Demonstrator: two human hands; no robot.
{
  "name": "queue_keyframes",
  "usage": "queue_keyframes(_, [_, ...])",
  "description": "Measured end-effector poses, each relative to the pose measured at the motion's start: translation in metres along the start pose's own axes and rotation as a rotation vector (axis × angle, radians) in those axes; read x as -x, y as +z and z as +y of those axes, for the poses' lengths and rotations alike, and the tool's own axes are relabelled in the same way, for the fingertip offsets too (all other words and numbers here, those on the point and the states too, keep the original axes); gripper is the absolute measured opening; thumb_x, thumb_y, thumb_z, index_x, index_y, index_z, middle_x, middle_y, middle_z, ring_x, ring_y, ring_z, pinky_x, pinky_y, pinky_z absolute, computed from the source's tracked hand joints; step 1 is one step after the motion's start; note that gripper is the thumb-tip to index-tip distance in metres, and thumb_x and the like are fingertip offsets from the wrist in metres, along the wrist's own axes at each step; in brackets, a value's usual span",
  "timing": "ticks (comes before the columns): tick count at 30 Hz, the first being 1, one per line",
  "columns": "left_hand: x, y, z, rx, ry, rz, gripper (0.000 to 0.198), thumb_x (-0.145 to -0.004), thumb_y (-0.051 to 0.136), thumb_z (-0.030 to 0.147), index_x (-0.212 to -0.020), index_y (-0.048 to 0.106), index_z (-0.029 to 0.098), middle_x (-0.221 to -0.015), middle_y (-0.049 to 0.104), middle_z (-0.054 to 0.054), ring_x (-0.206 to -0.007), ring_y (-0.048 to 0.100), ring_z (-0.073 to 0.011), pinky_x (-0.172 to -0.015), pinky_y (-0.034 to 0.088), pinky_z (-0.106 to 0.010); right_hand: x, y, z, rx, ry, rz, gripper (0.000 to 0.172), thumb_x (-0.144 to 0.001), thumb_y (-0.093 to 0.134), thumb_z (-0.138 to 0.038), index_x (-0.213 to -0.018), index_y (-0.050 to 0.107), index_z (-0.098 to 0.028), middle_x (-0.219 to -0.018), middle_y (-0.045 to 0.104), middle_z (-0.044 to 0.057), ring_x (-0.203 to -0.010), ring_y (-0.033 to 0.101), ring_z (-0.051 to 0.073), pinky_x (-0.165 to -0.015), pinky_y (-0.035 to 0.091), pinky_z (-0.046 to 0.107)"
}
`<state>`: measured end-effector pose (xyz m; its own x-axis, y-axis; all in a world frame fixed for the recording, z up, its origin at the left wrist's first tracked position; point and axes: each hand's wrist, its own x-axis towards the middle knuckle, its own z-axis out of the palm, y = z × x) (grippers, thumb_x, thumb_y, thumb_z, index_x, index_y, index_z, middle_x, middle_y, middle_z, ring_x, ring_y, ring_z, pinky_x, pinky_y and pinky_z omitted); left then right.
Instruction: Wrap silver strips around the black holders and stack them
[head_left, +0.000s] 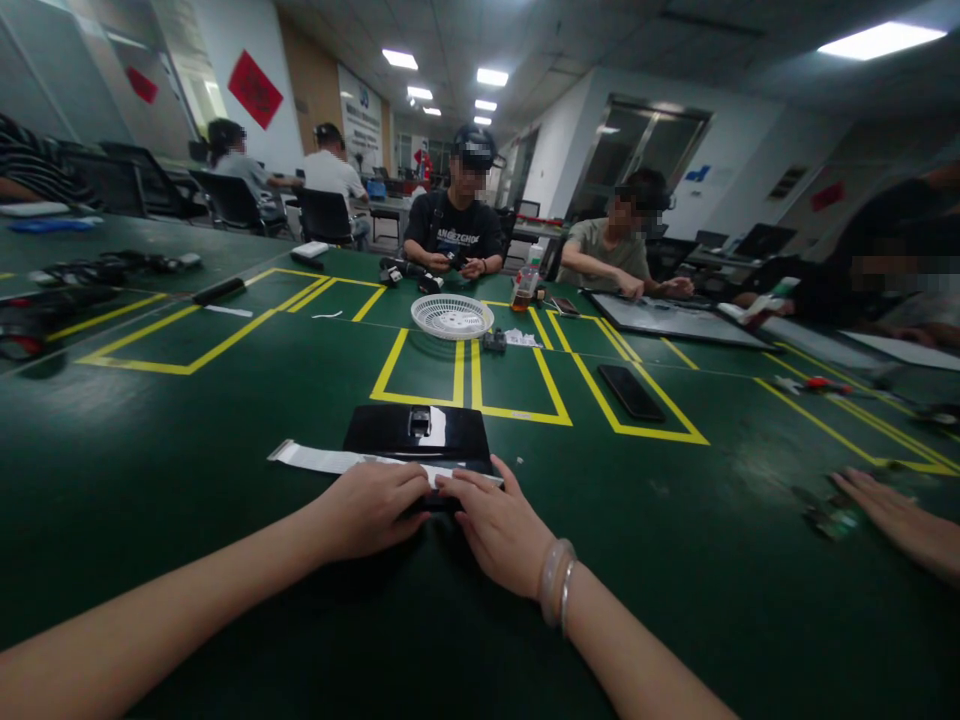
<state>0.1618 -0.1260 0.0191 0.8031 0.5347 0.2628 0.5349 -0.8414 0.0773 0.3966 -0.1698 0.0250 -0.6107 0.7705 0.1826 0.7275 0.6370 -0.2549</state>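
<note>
A glossy black plastic panel [371, 430] with a small square fitting on its upper face lies on the green table in front of me. Across its near part runs a white flat ribbon cable [319, 457], whose end sticks out past the panel to the left. My left hand [379, 505] is closed over the cable near the middle, fingers bent and thumb at the near edge. Beside it, almost touching, my right hand [499, 520] presses its fingertips on the cable's right part, thumb low. The hands hide the panel's near edge.
A white plastic basket [452, 318], a bottle [525, 285] and a black phone [630, 390] are farther out among yellow tape outlines. At right, another person's hand [892, 515] is by a green circuit board [831, 518]. Other people sit across the table.
</note>
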Motion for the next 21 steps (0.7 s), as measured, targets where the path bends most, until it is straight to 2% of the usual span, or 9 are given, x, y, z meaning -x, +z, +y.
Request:
queue_keyframes(3, [0.001, -0.001, -0.007, -0.056, -0.004, 0.010, 0.031, -0.088, 0.071, 0.019, -0.117, 0.064, 0.014, -0.117, 0.060, -0.009, -0.098, 0.062, -0.0263, -0.078, 0.056, -0.033, -0.001, 0.000, 0.006, 0.046, 0.007, 0.036, 0.046, -0.095, 0.040, -0.010, -0.139, 0.045, -0.023, -0.142, 0.057, 0.007, -0.134, 0.048, 0.019, -0.119, 0.020, 0.054])
queue_keyframes(7, [0.001, 0.000, -0.010, -0.118, 0.037, -0.021, 0.028, -0.089, 0.073, 0.023, -0.114, 0.068, 0.013, -0.115, 0.062, -0.010, -0.096, 0.063, -0.0272, -0.076, 0.057, -0.032, -0.002, -0.001, 0.015, 0.161, 0.024, 0.038, 0.045, -0.093, 0.044, -0.007, -0.133, 0.054, -0.025, -0.142, 0.057, 0.006, -0.127, 0.054, 0.020, -0.112, 0.034, 0.050])
queue_keyframes(10, [0.001, 0.002, -0.008, -0.133, 0.063, -0.004, 0.027, -0.089, 0.074, 0.025, -0.113, 0.069, 0.012, -0.114, 0.063, -0.011, -0.097, 0.063, -0.0277, -0.076, 0.056, -0.032, -0.003, -0.003, 0.018, 0.249, 0.070, 0.063, 0.047, -0.091, 0.044, -0.005, -0.131, 0.057, -0.026, -0.138, 0.061, 0.005, -0.130, 0.052, 0.024, -0.114, 0.030, 0.055])
queue_keyframes(14, [0.000, 0.003, -0.004, -0.160, 0.052, -0.015, 0.035, -0.086, 0.079, 0.024, -0.117, 0.068, 0.013, -0.117, 0.061, -0.011, -0.100, 0.061, -0.0286, -0.079, 0.056, -0.034, -0.003, 0.000, 0.014, 0.255, 0.053, 0.094, 0.051, -0.091, 0.044, -0.005, -0.138, 0.052, -0.022, -0.144, 0.055, 0.007, -0.136, 0.045, 0.024, -0.117, 0.026, 0.054])
queue_keyframes(17, [-0.002, 0.002, -0.003, -0.184, 0.032, -0.028, 0.041, -0.083, 0.082, 0.024, -0.119, 0.067, 0.011, -0.117, 0.061, -0.012, -0.100, 0.061, -0.0293, -0.080, 0.056, -0.036, -0.002, 0.004, 0.010, 0.218, 0.008, 0.054, 0.050, -0.091, 0.044, -0.008, -0.139, 0.050, -0.019, -0.144, 0.055, 0.008, -0.135, 0.047, 0.022, -0.117, 0.028, 0.048])
queue_keyframes(21, [-0.003, -0.001, -0.005, -0.155, 0.044, -0.033, 0.037, -0.085, 0.080, 0.025, -0.117, 0.068, 0.012, -0.116, 0.062, -0.012, -0.101, 0.061, -0.0289, -0.081, 0.056, -0.035, 0.000, 0.004, 0.008, 0.205, 0.014, 0.042, 0.050, -0.094, 0.042, -0.012, -0.144, 0.045, -0.017, -0.148, 0.051, 0.009, -0.136, 0.046, 0.021, -0.117, 0.029, 0.047])
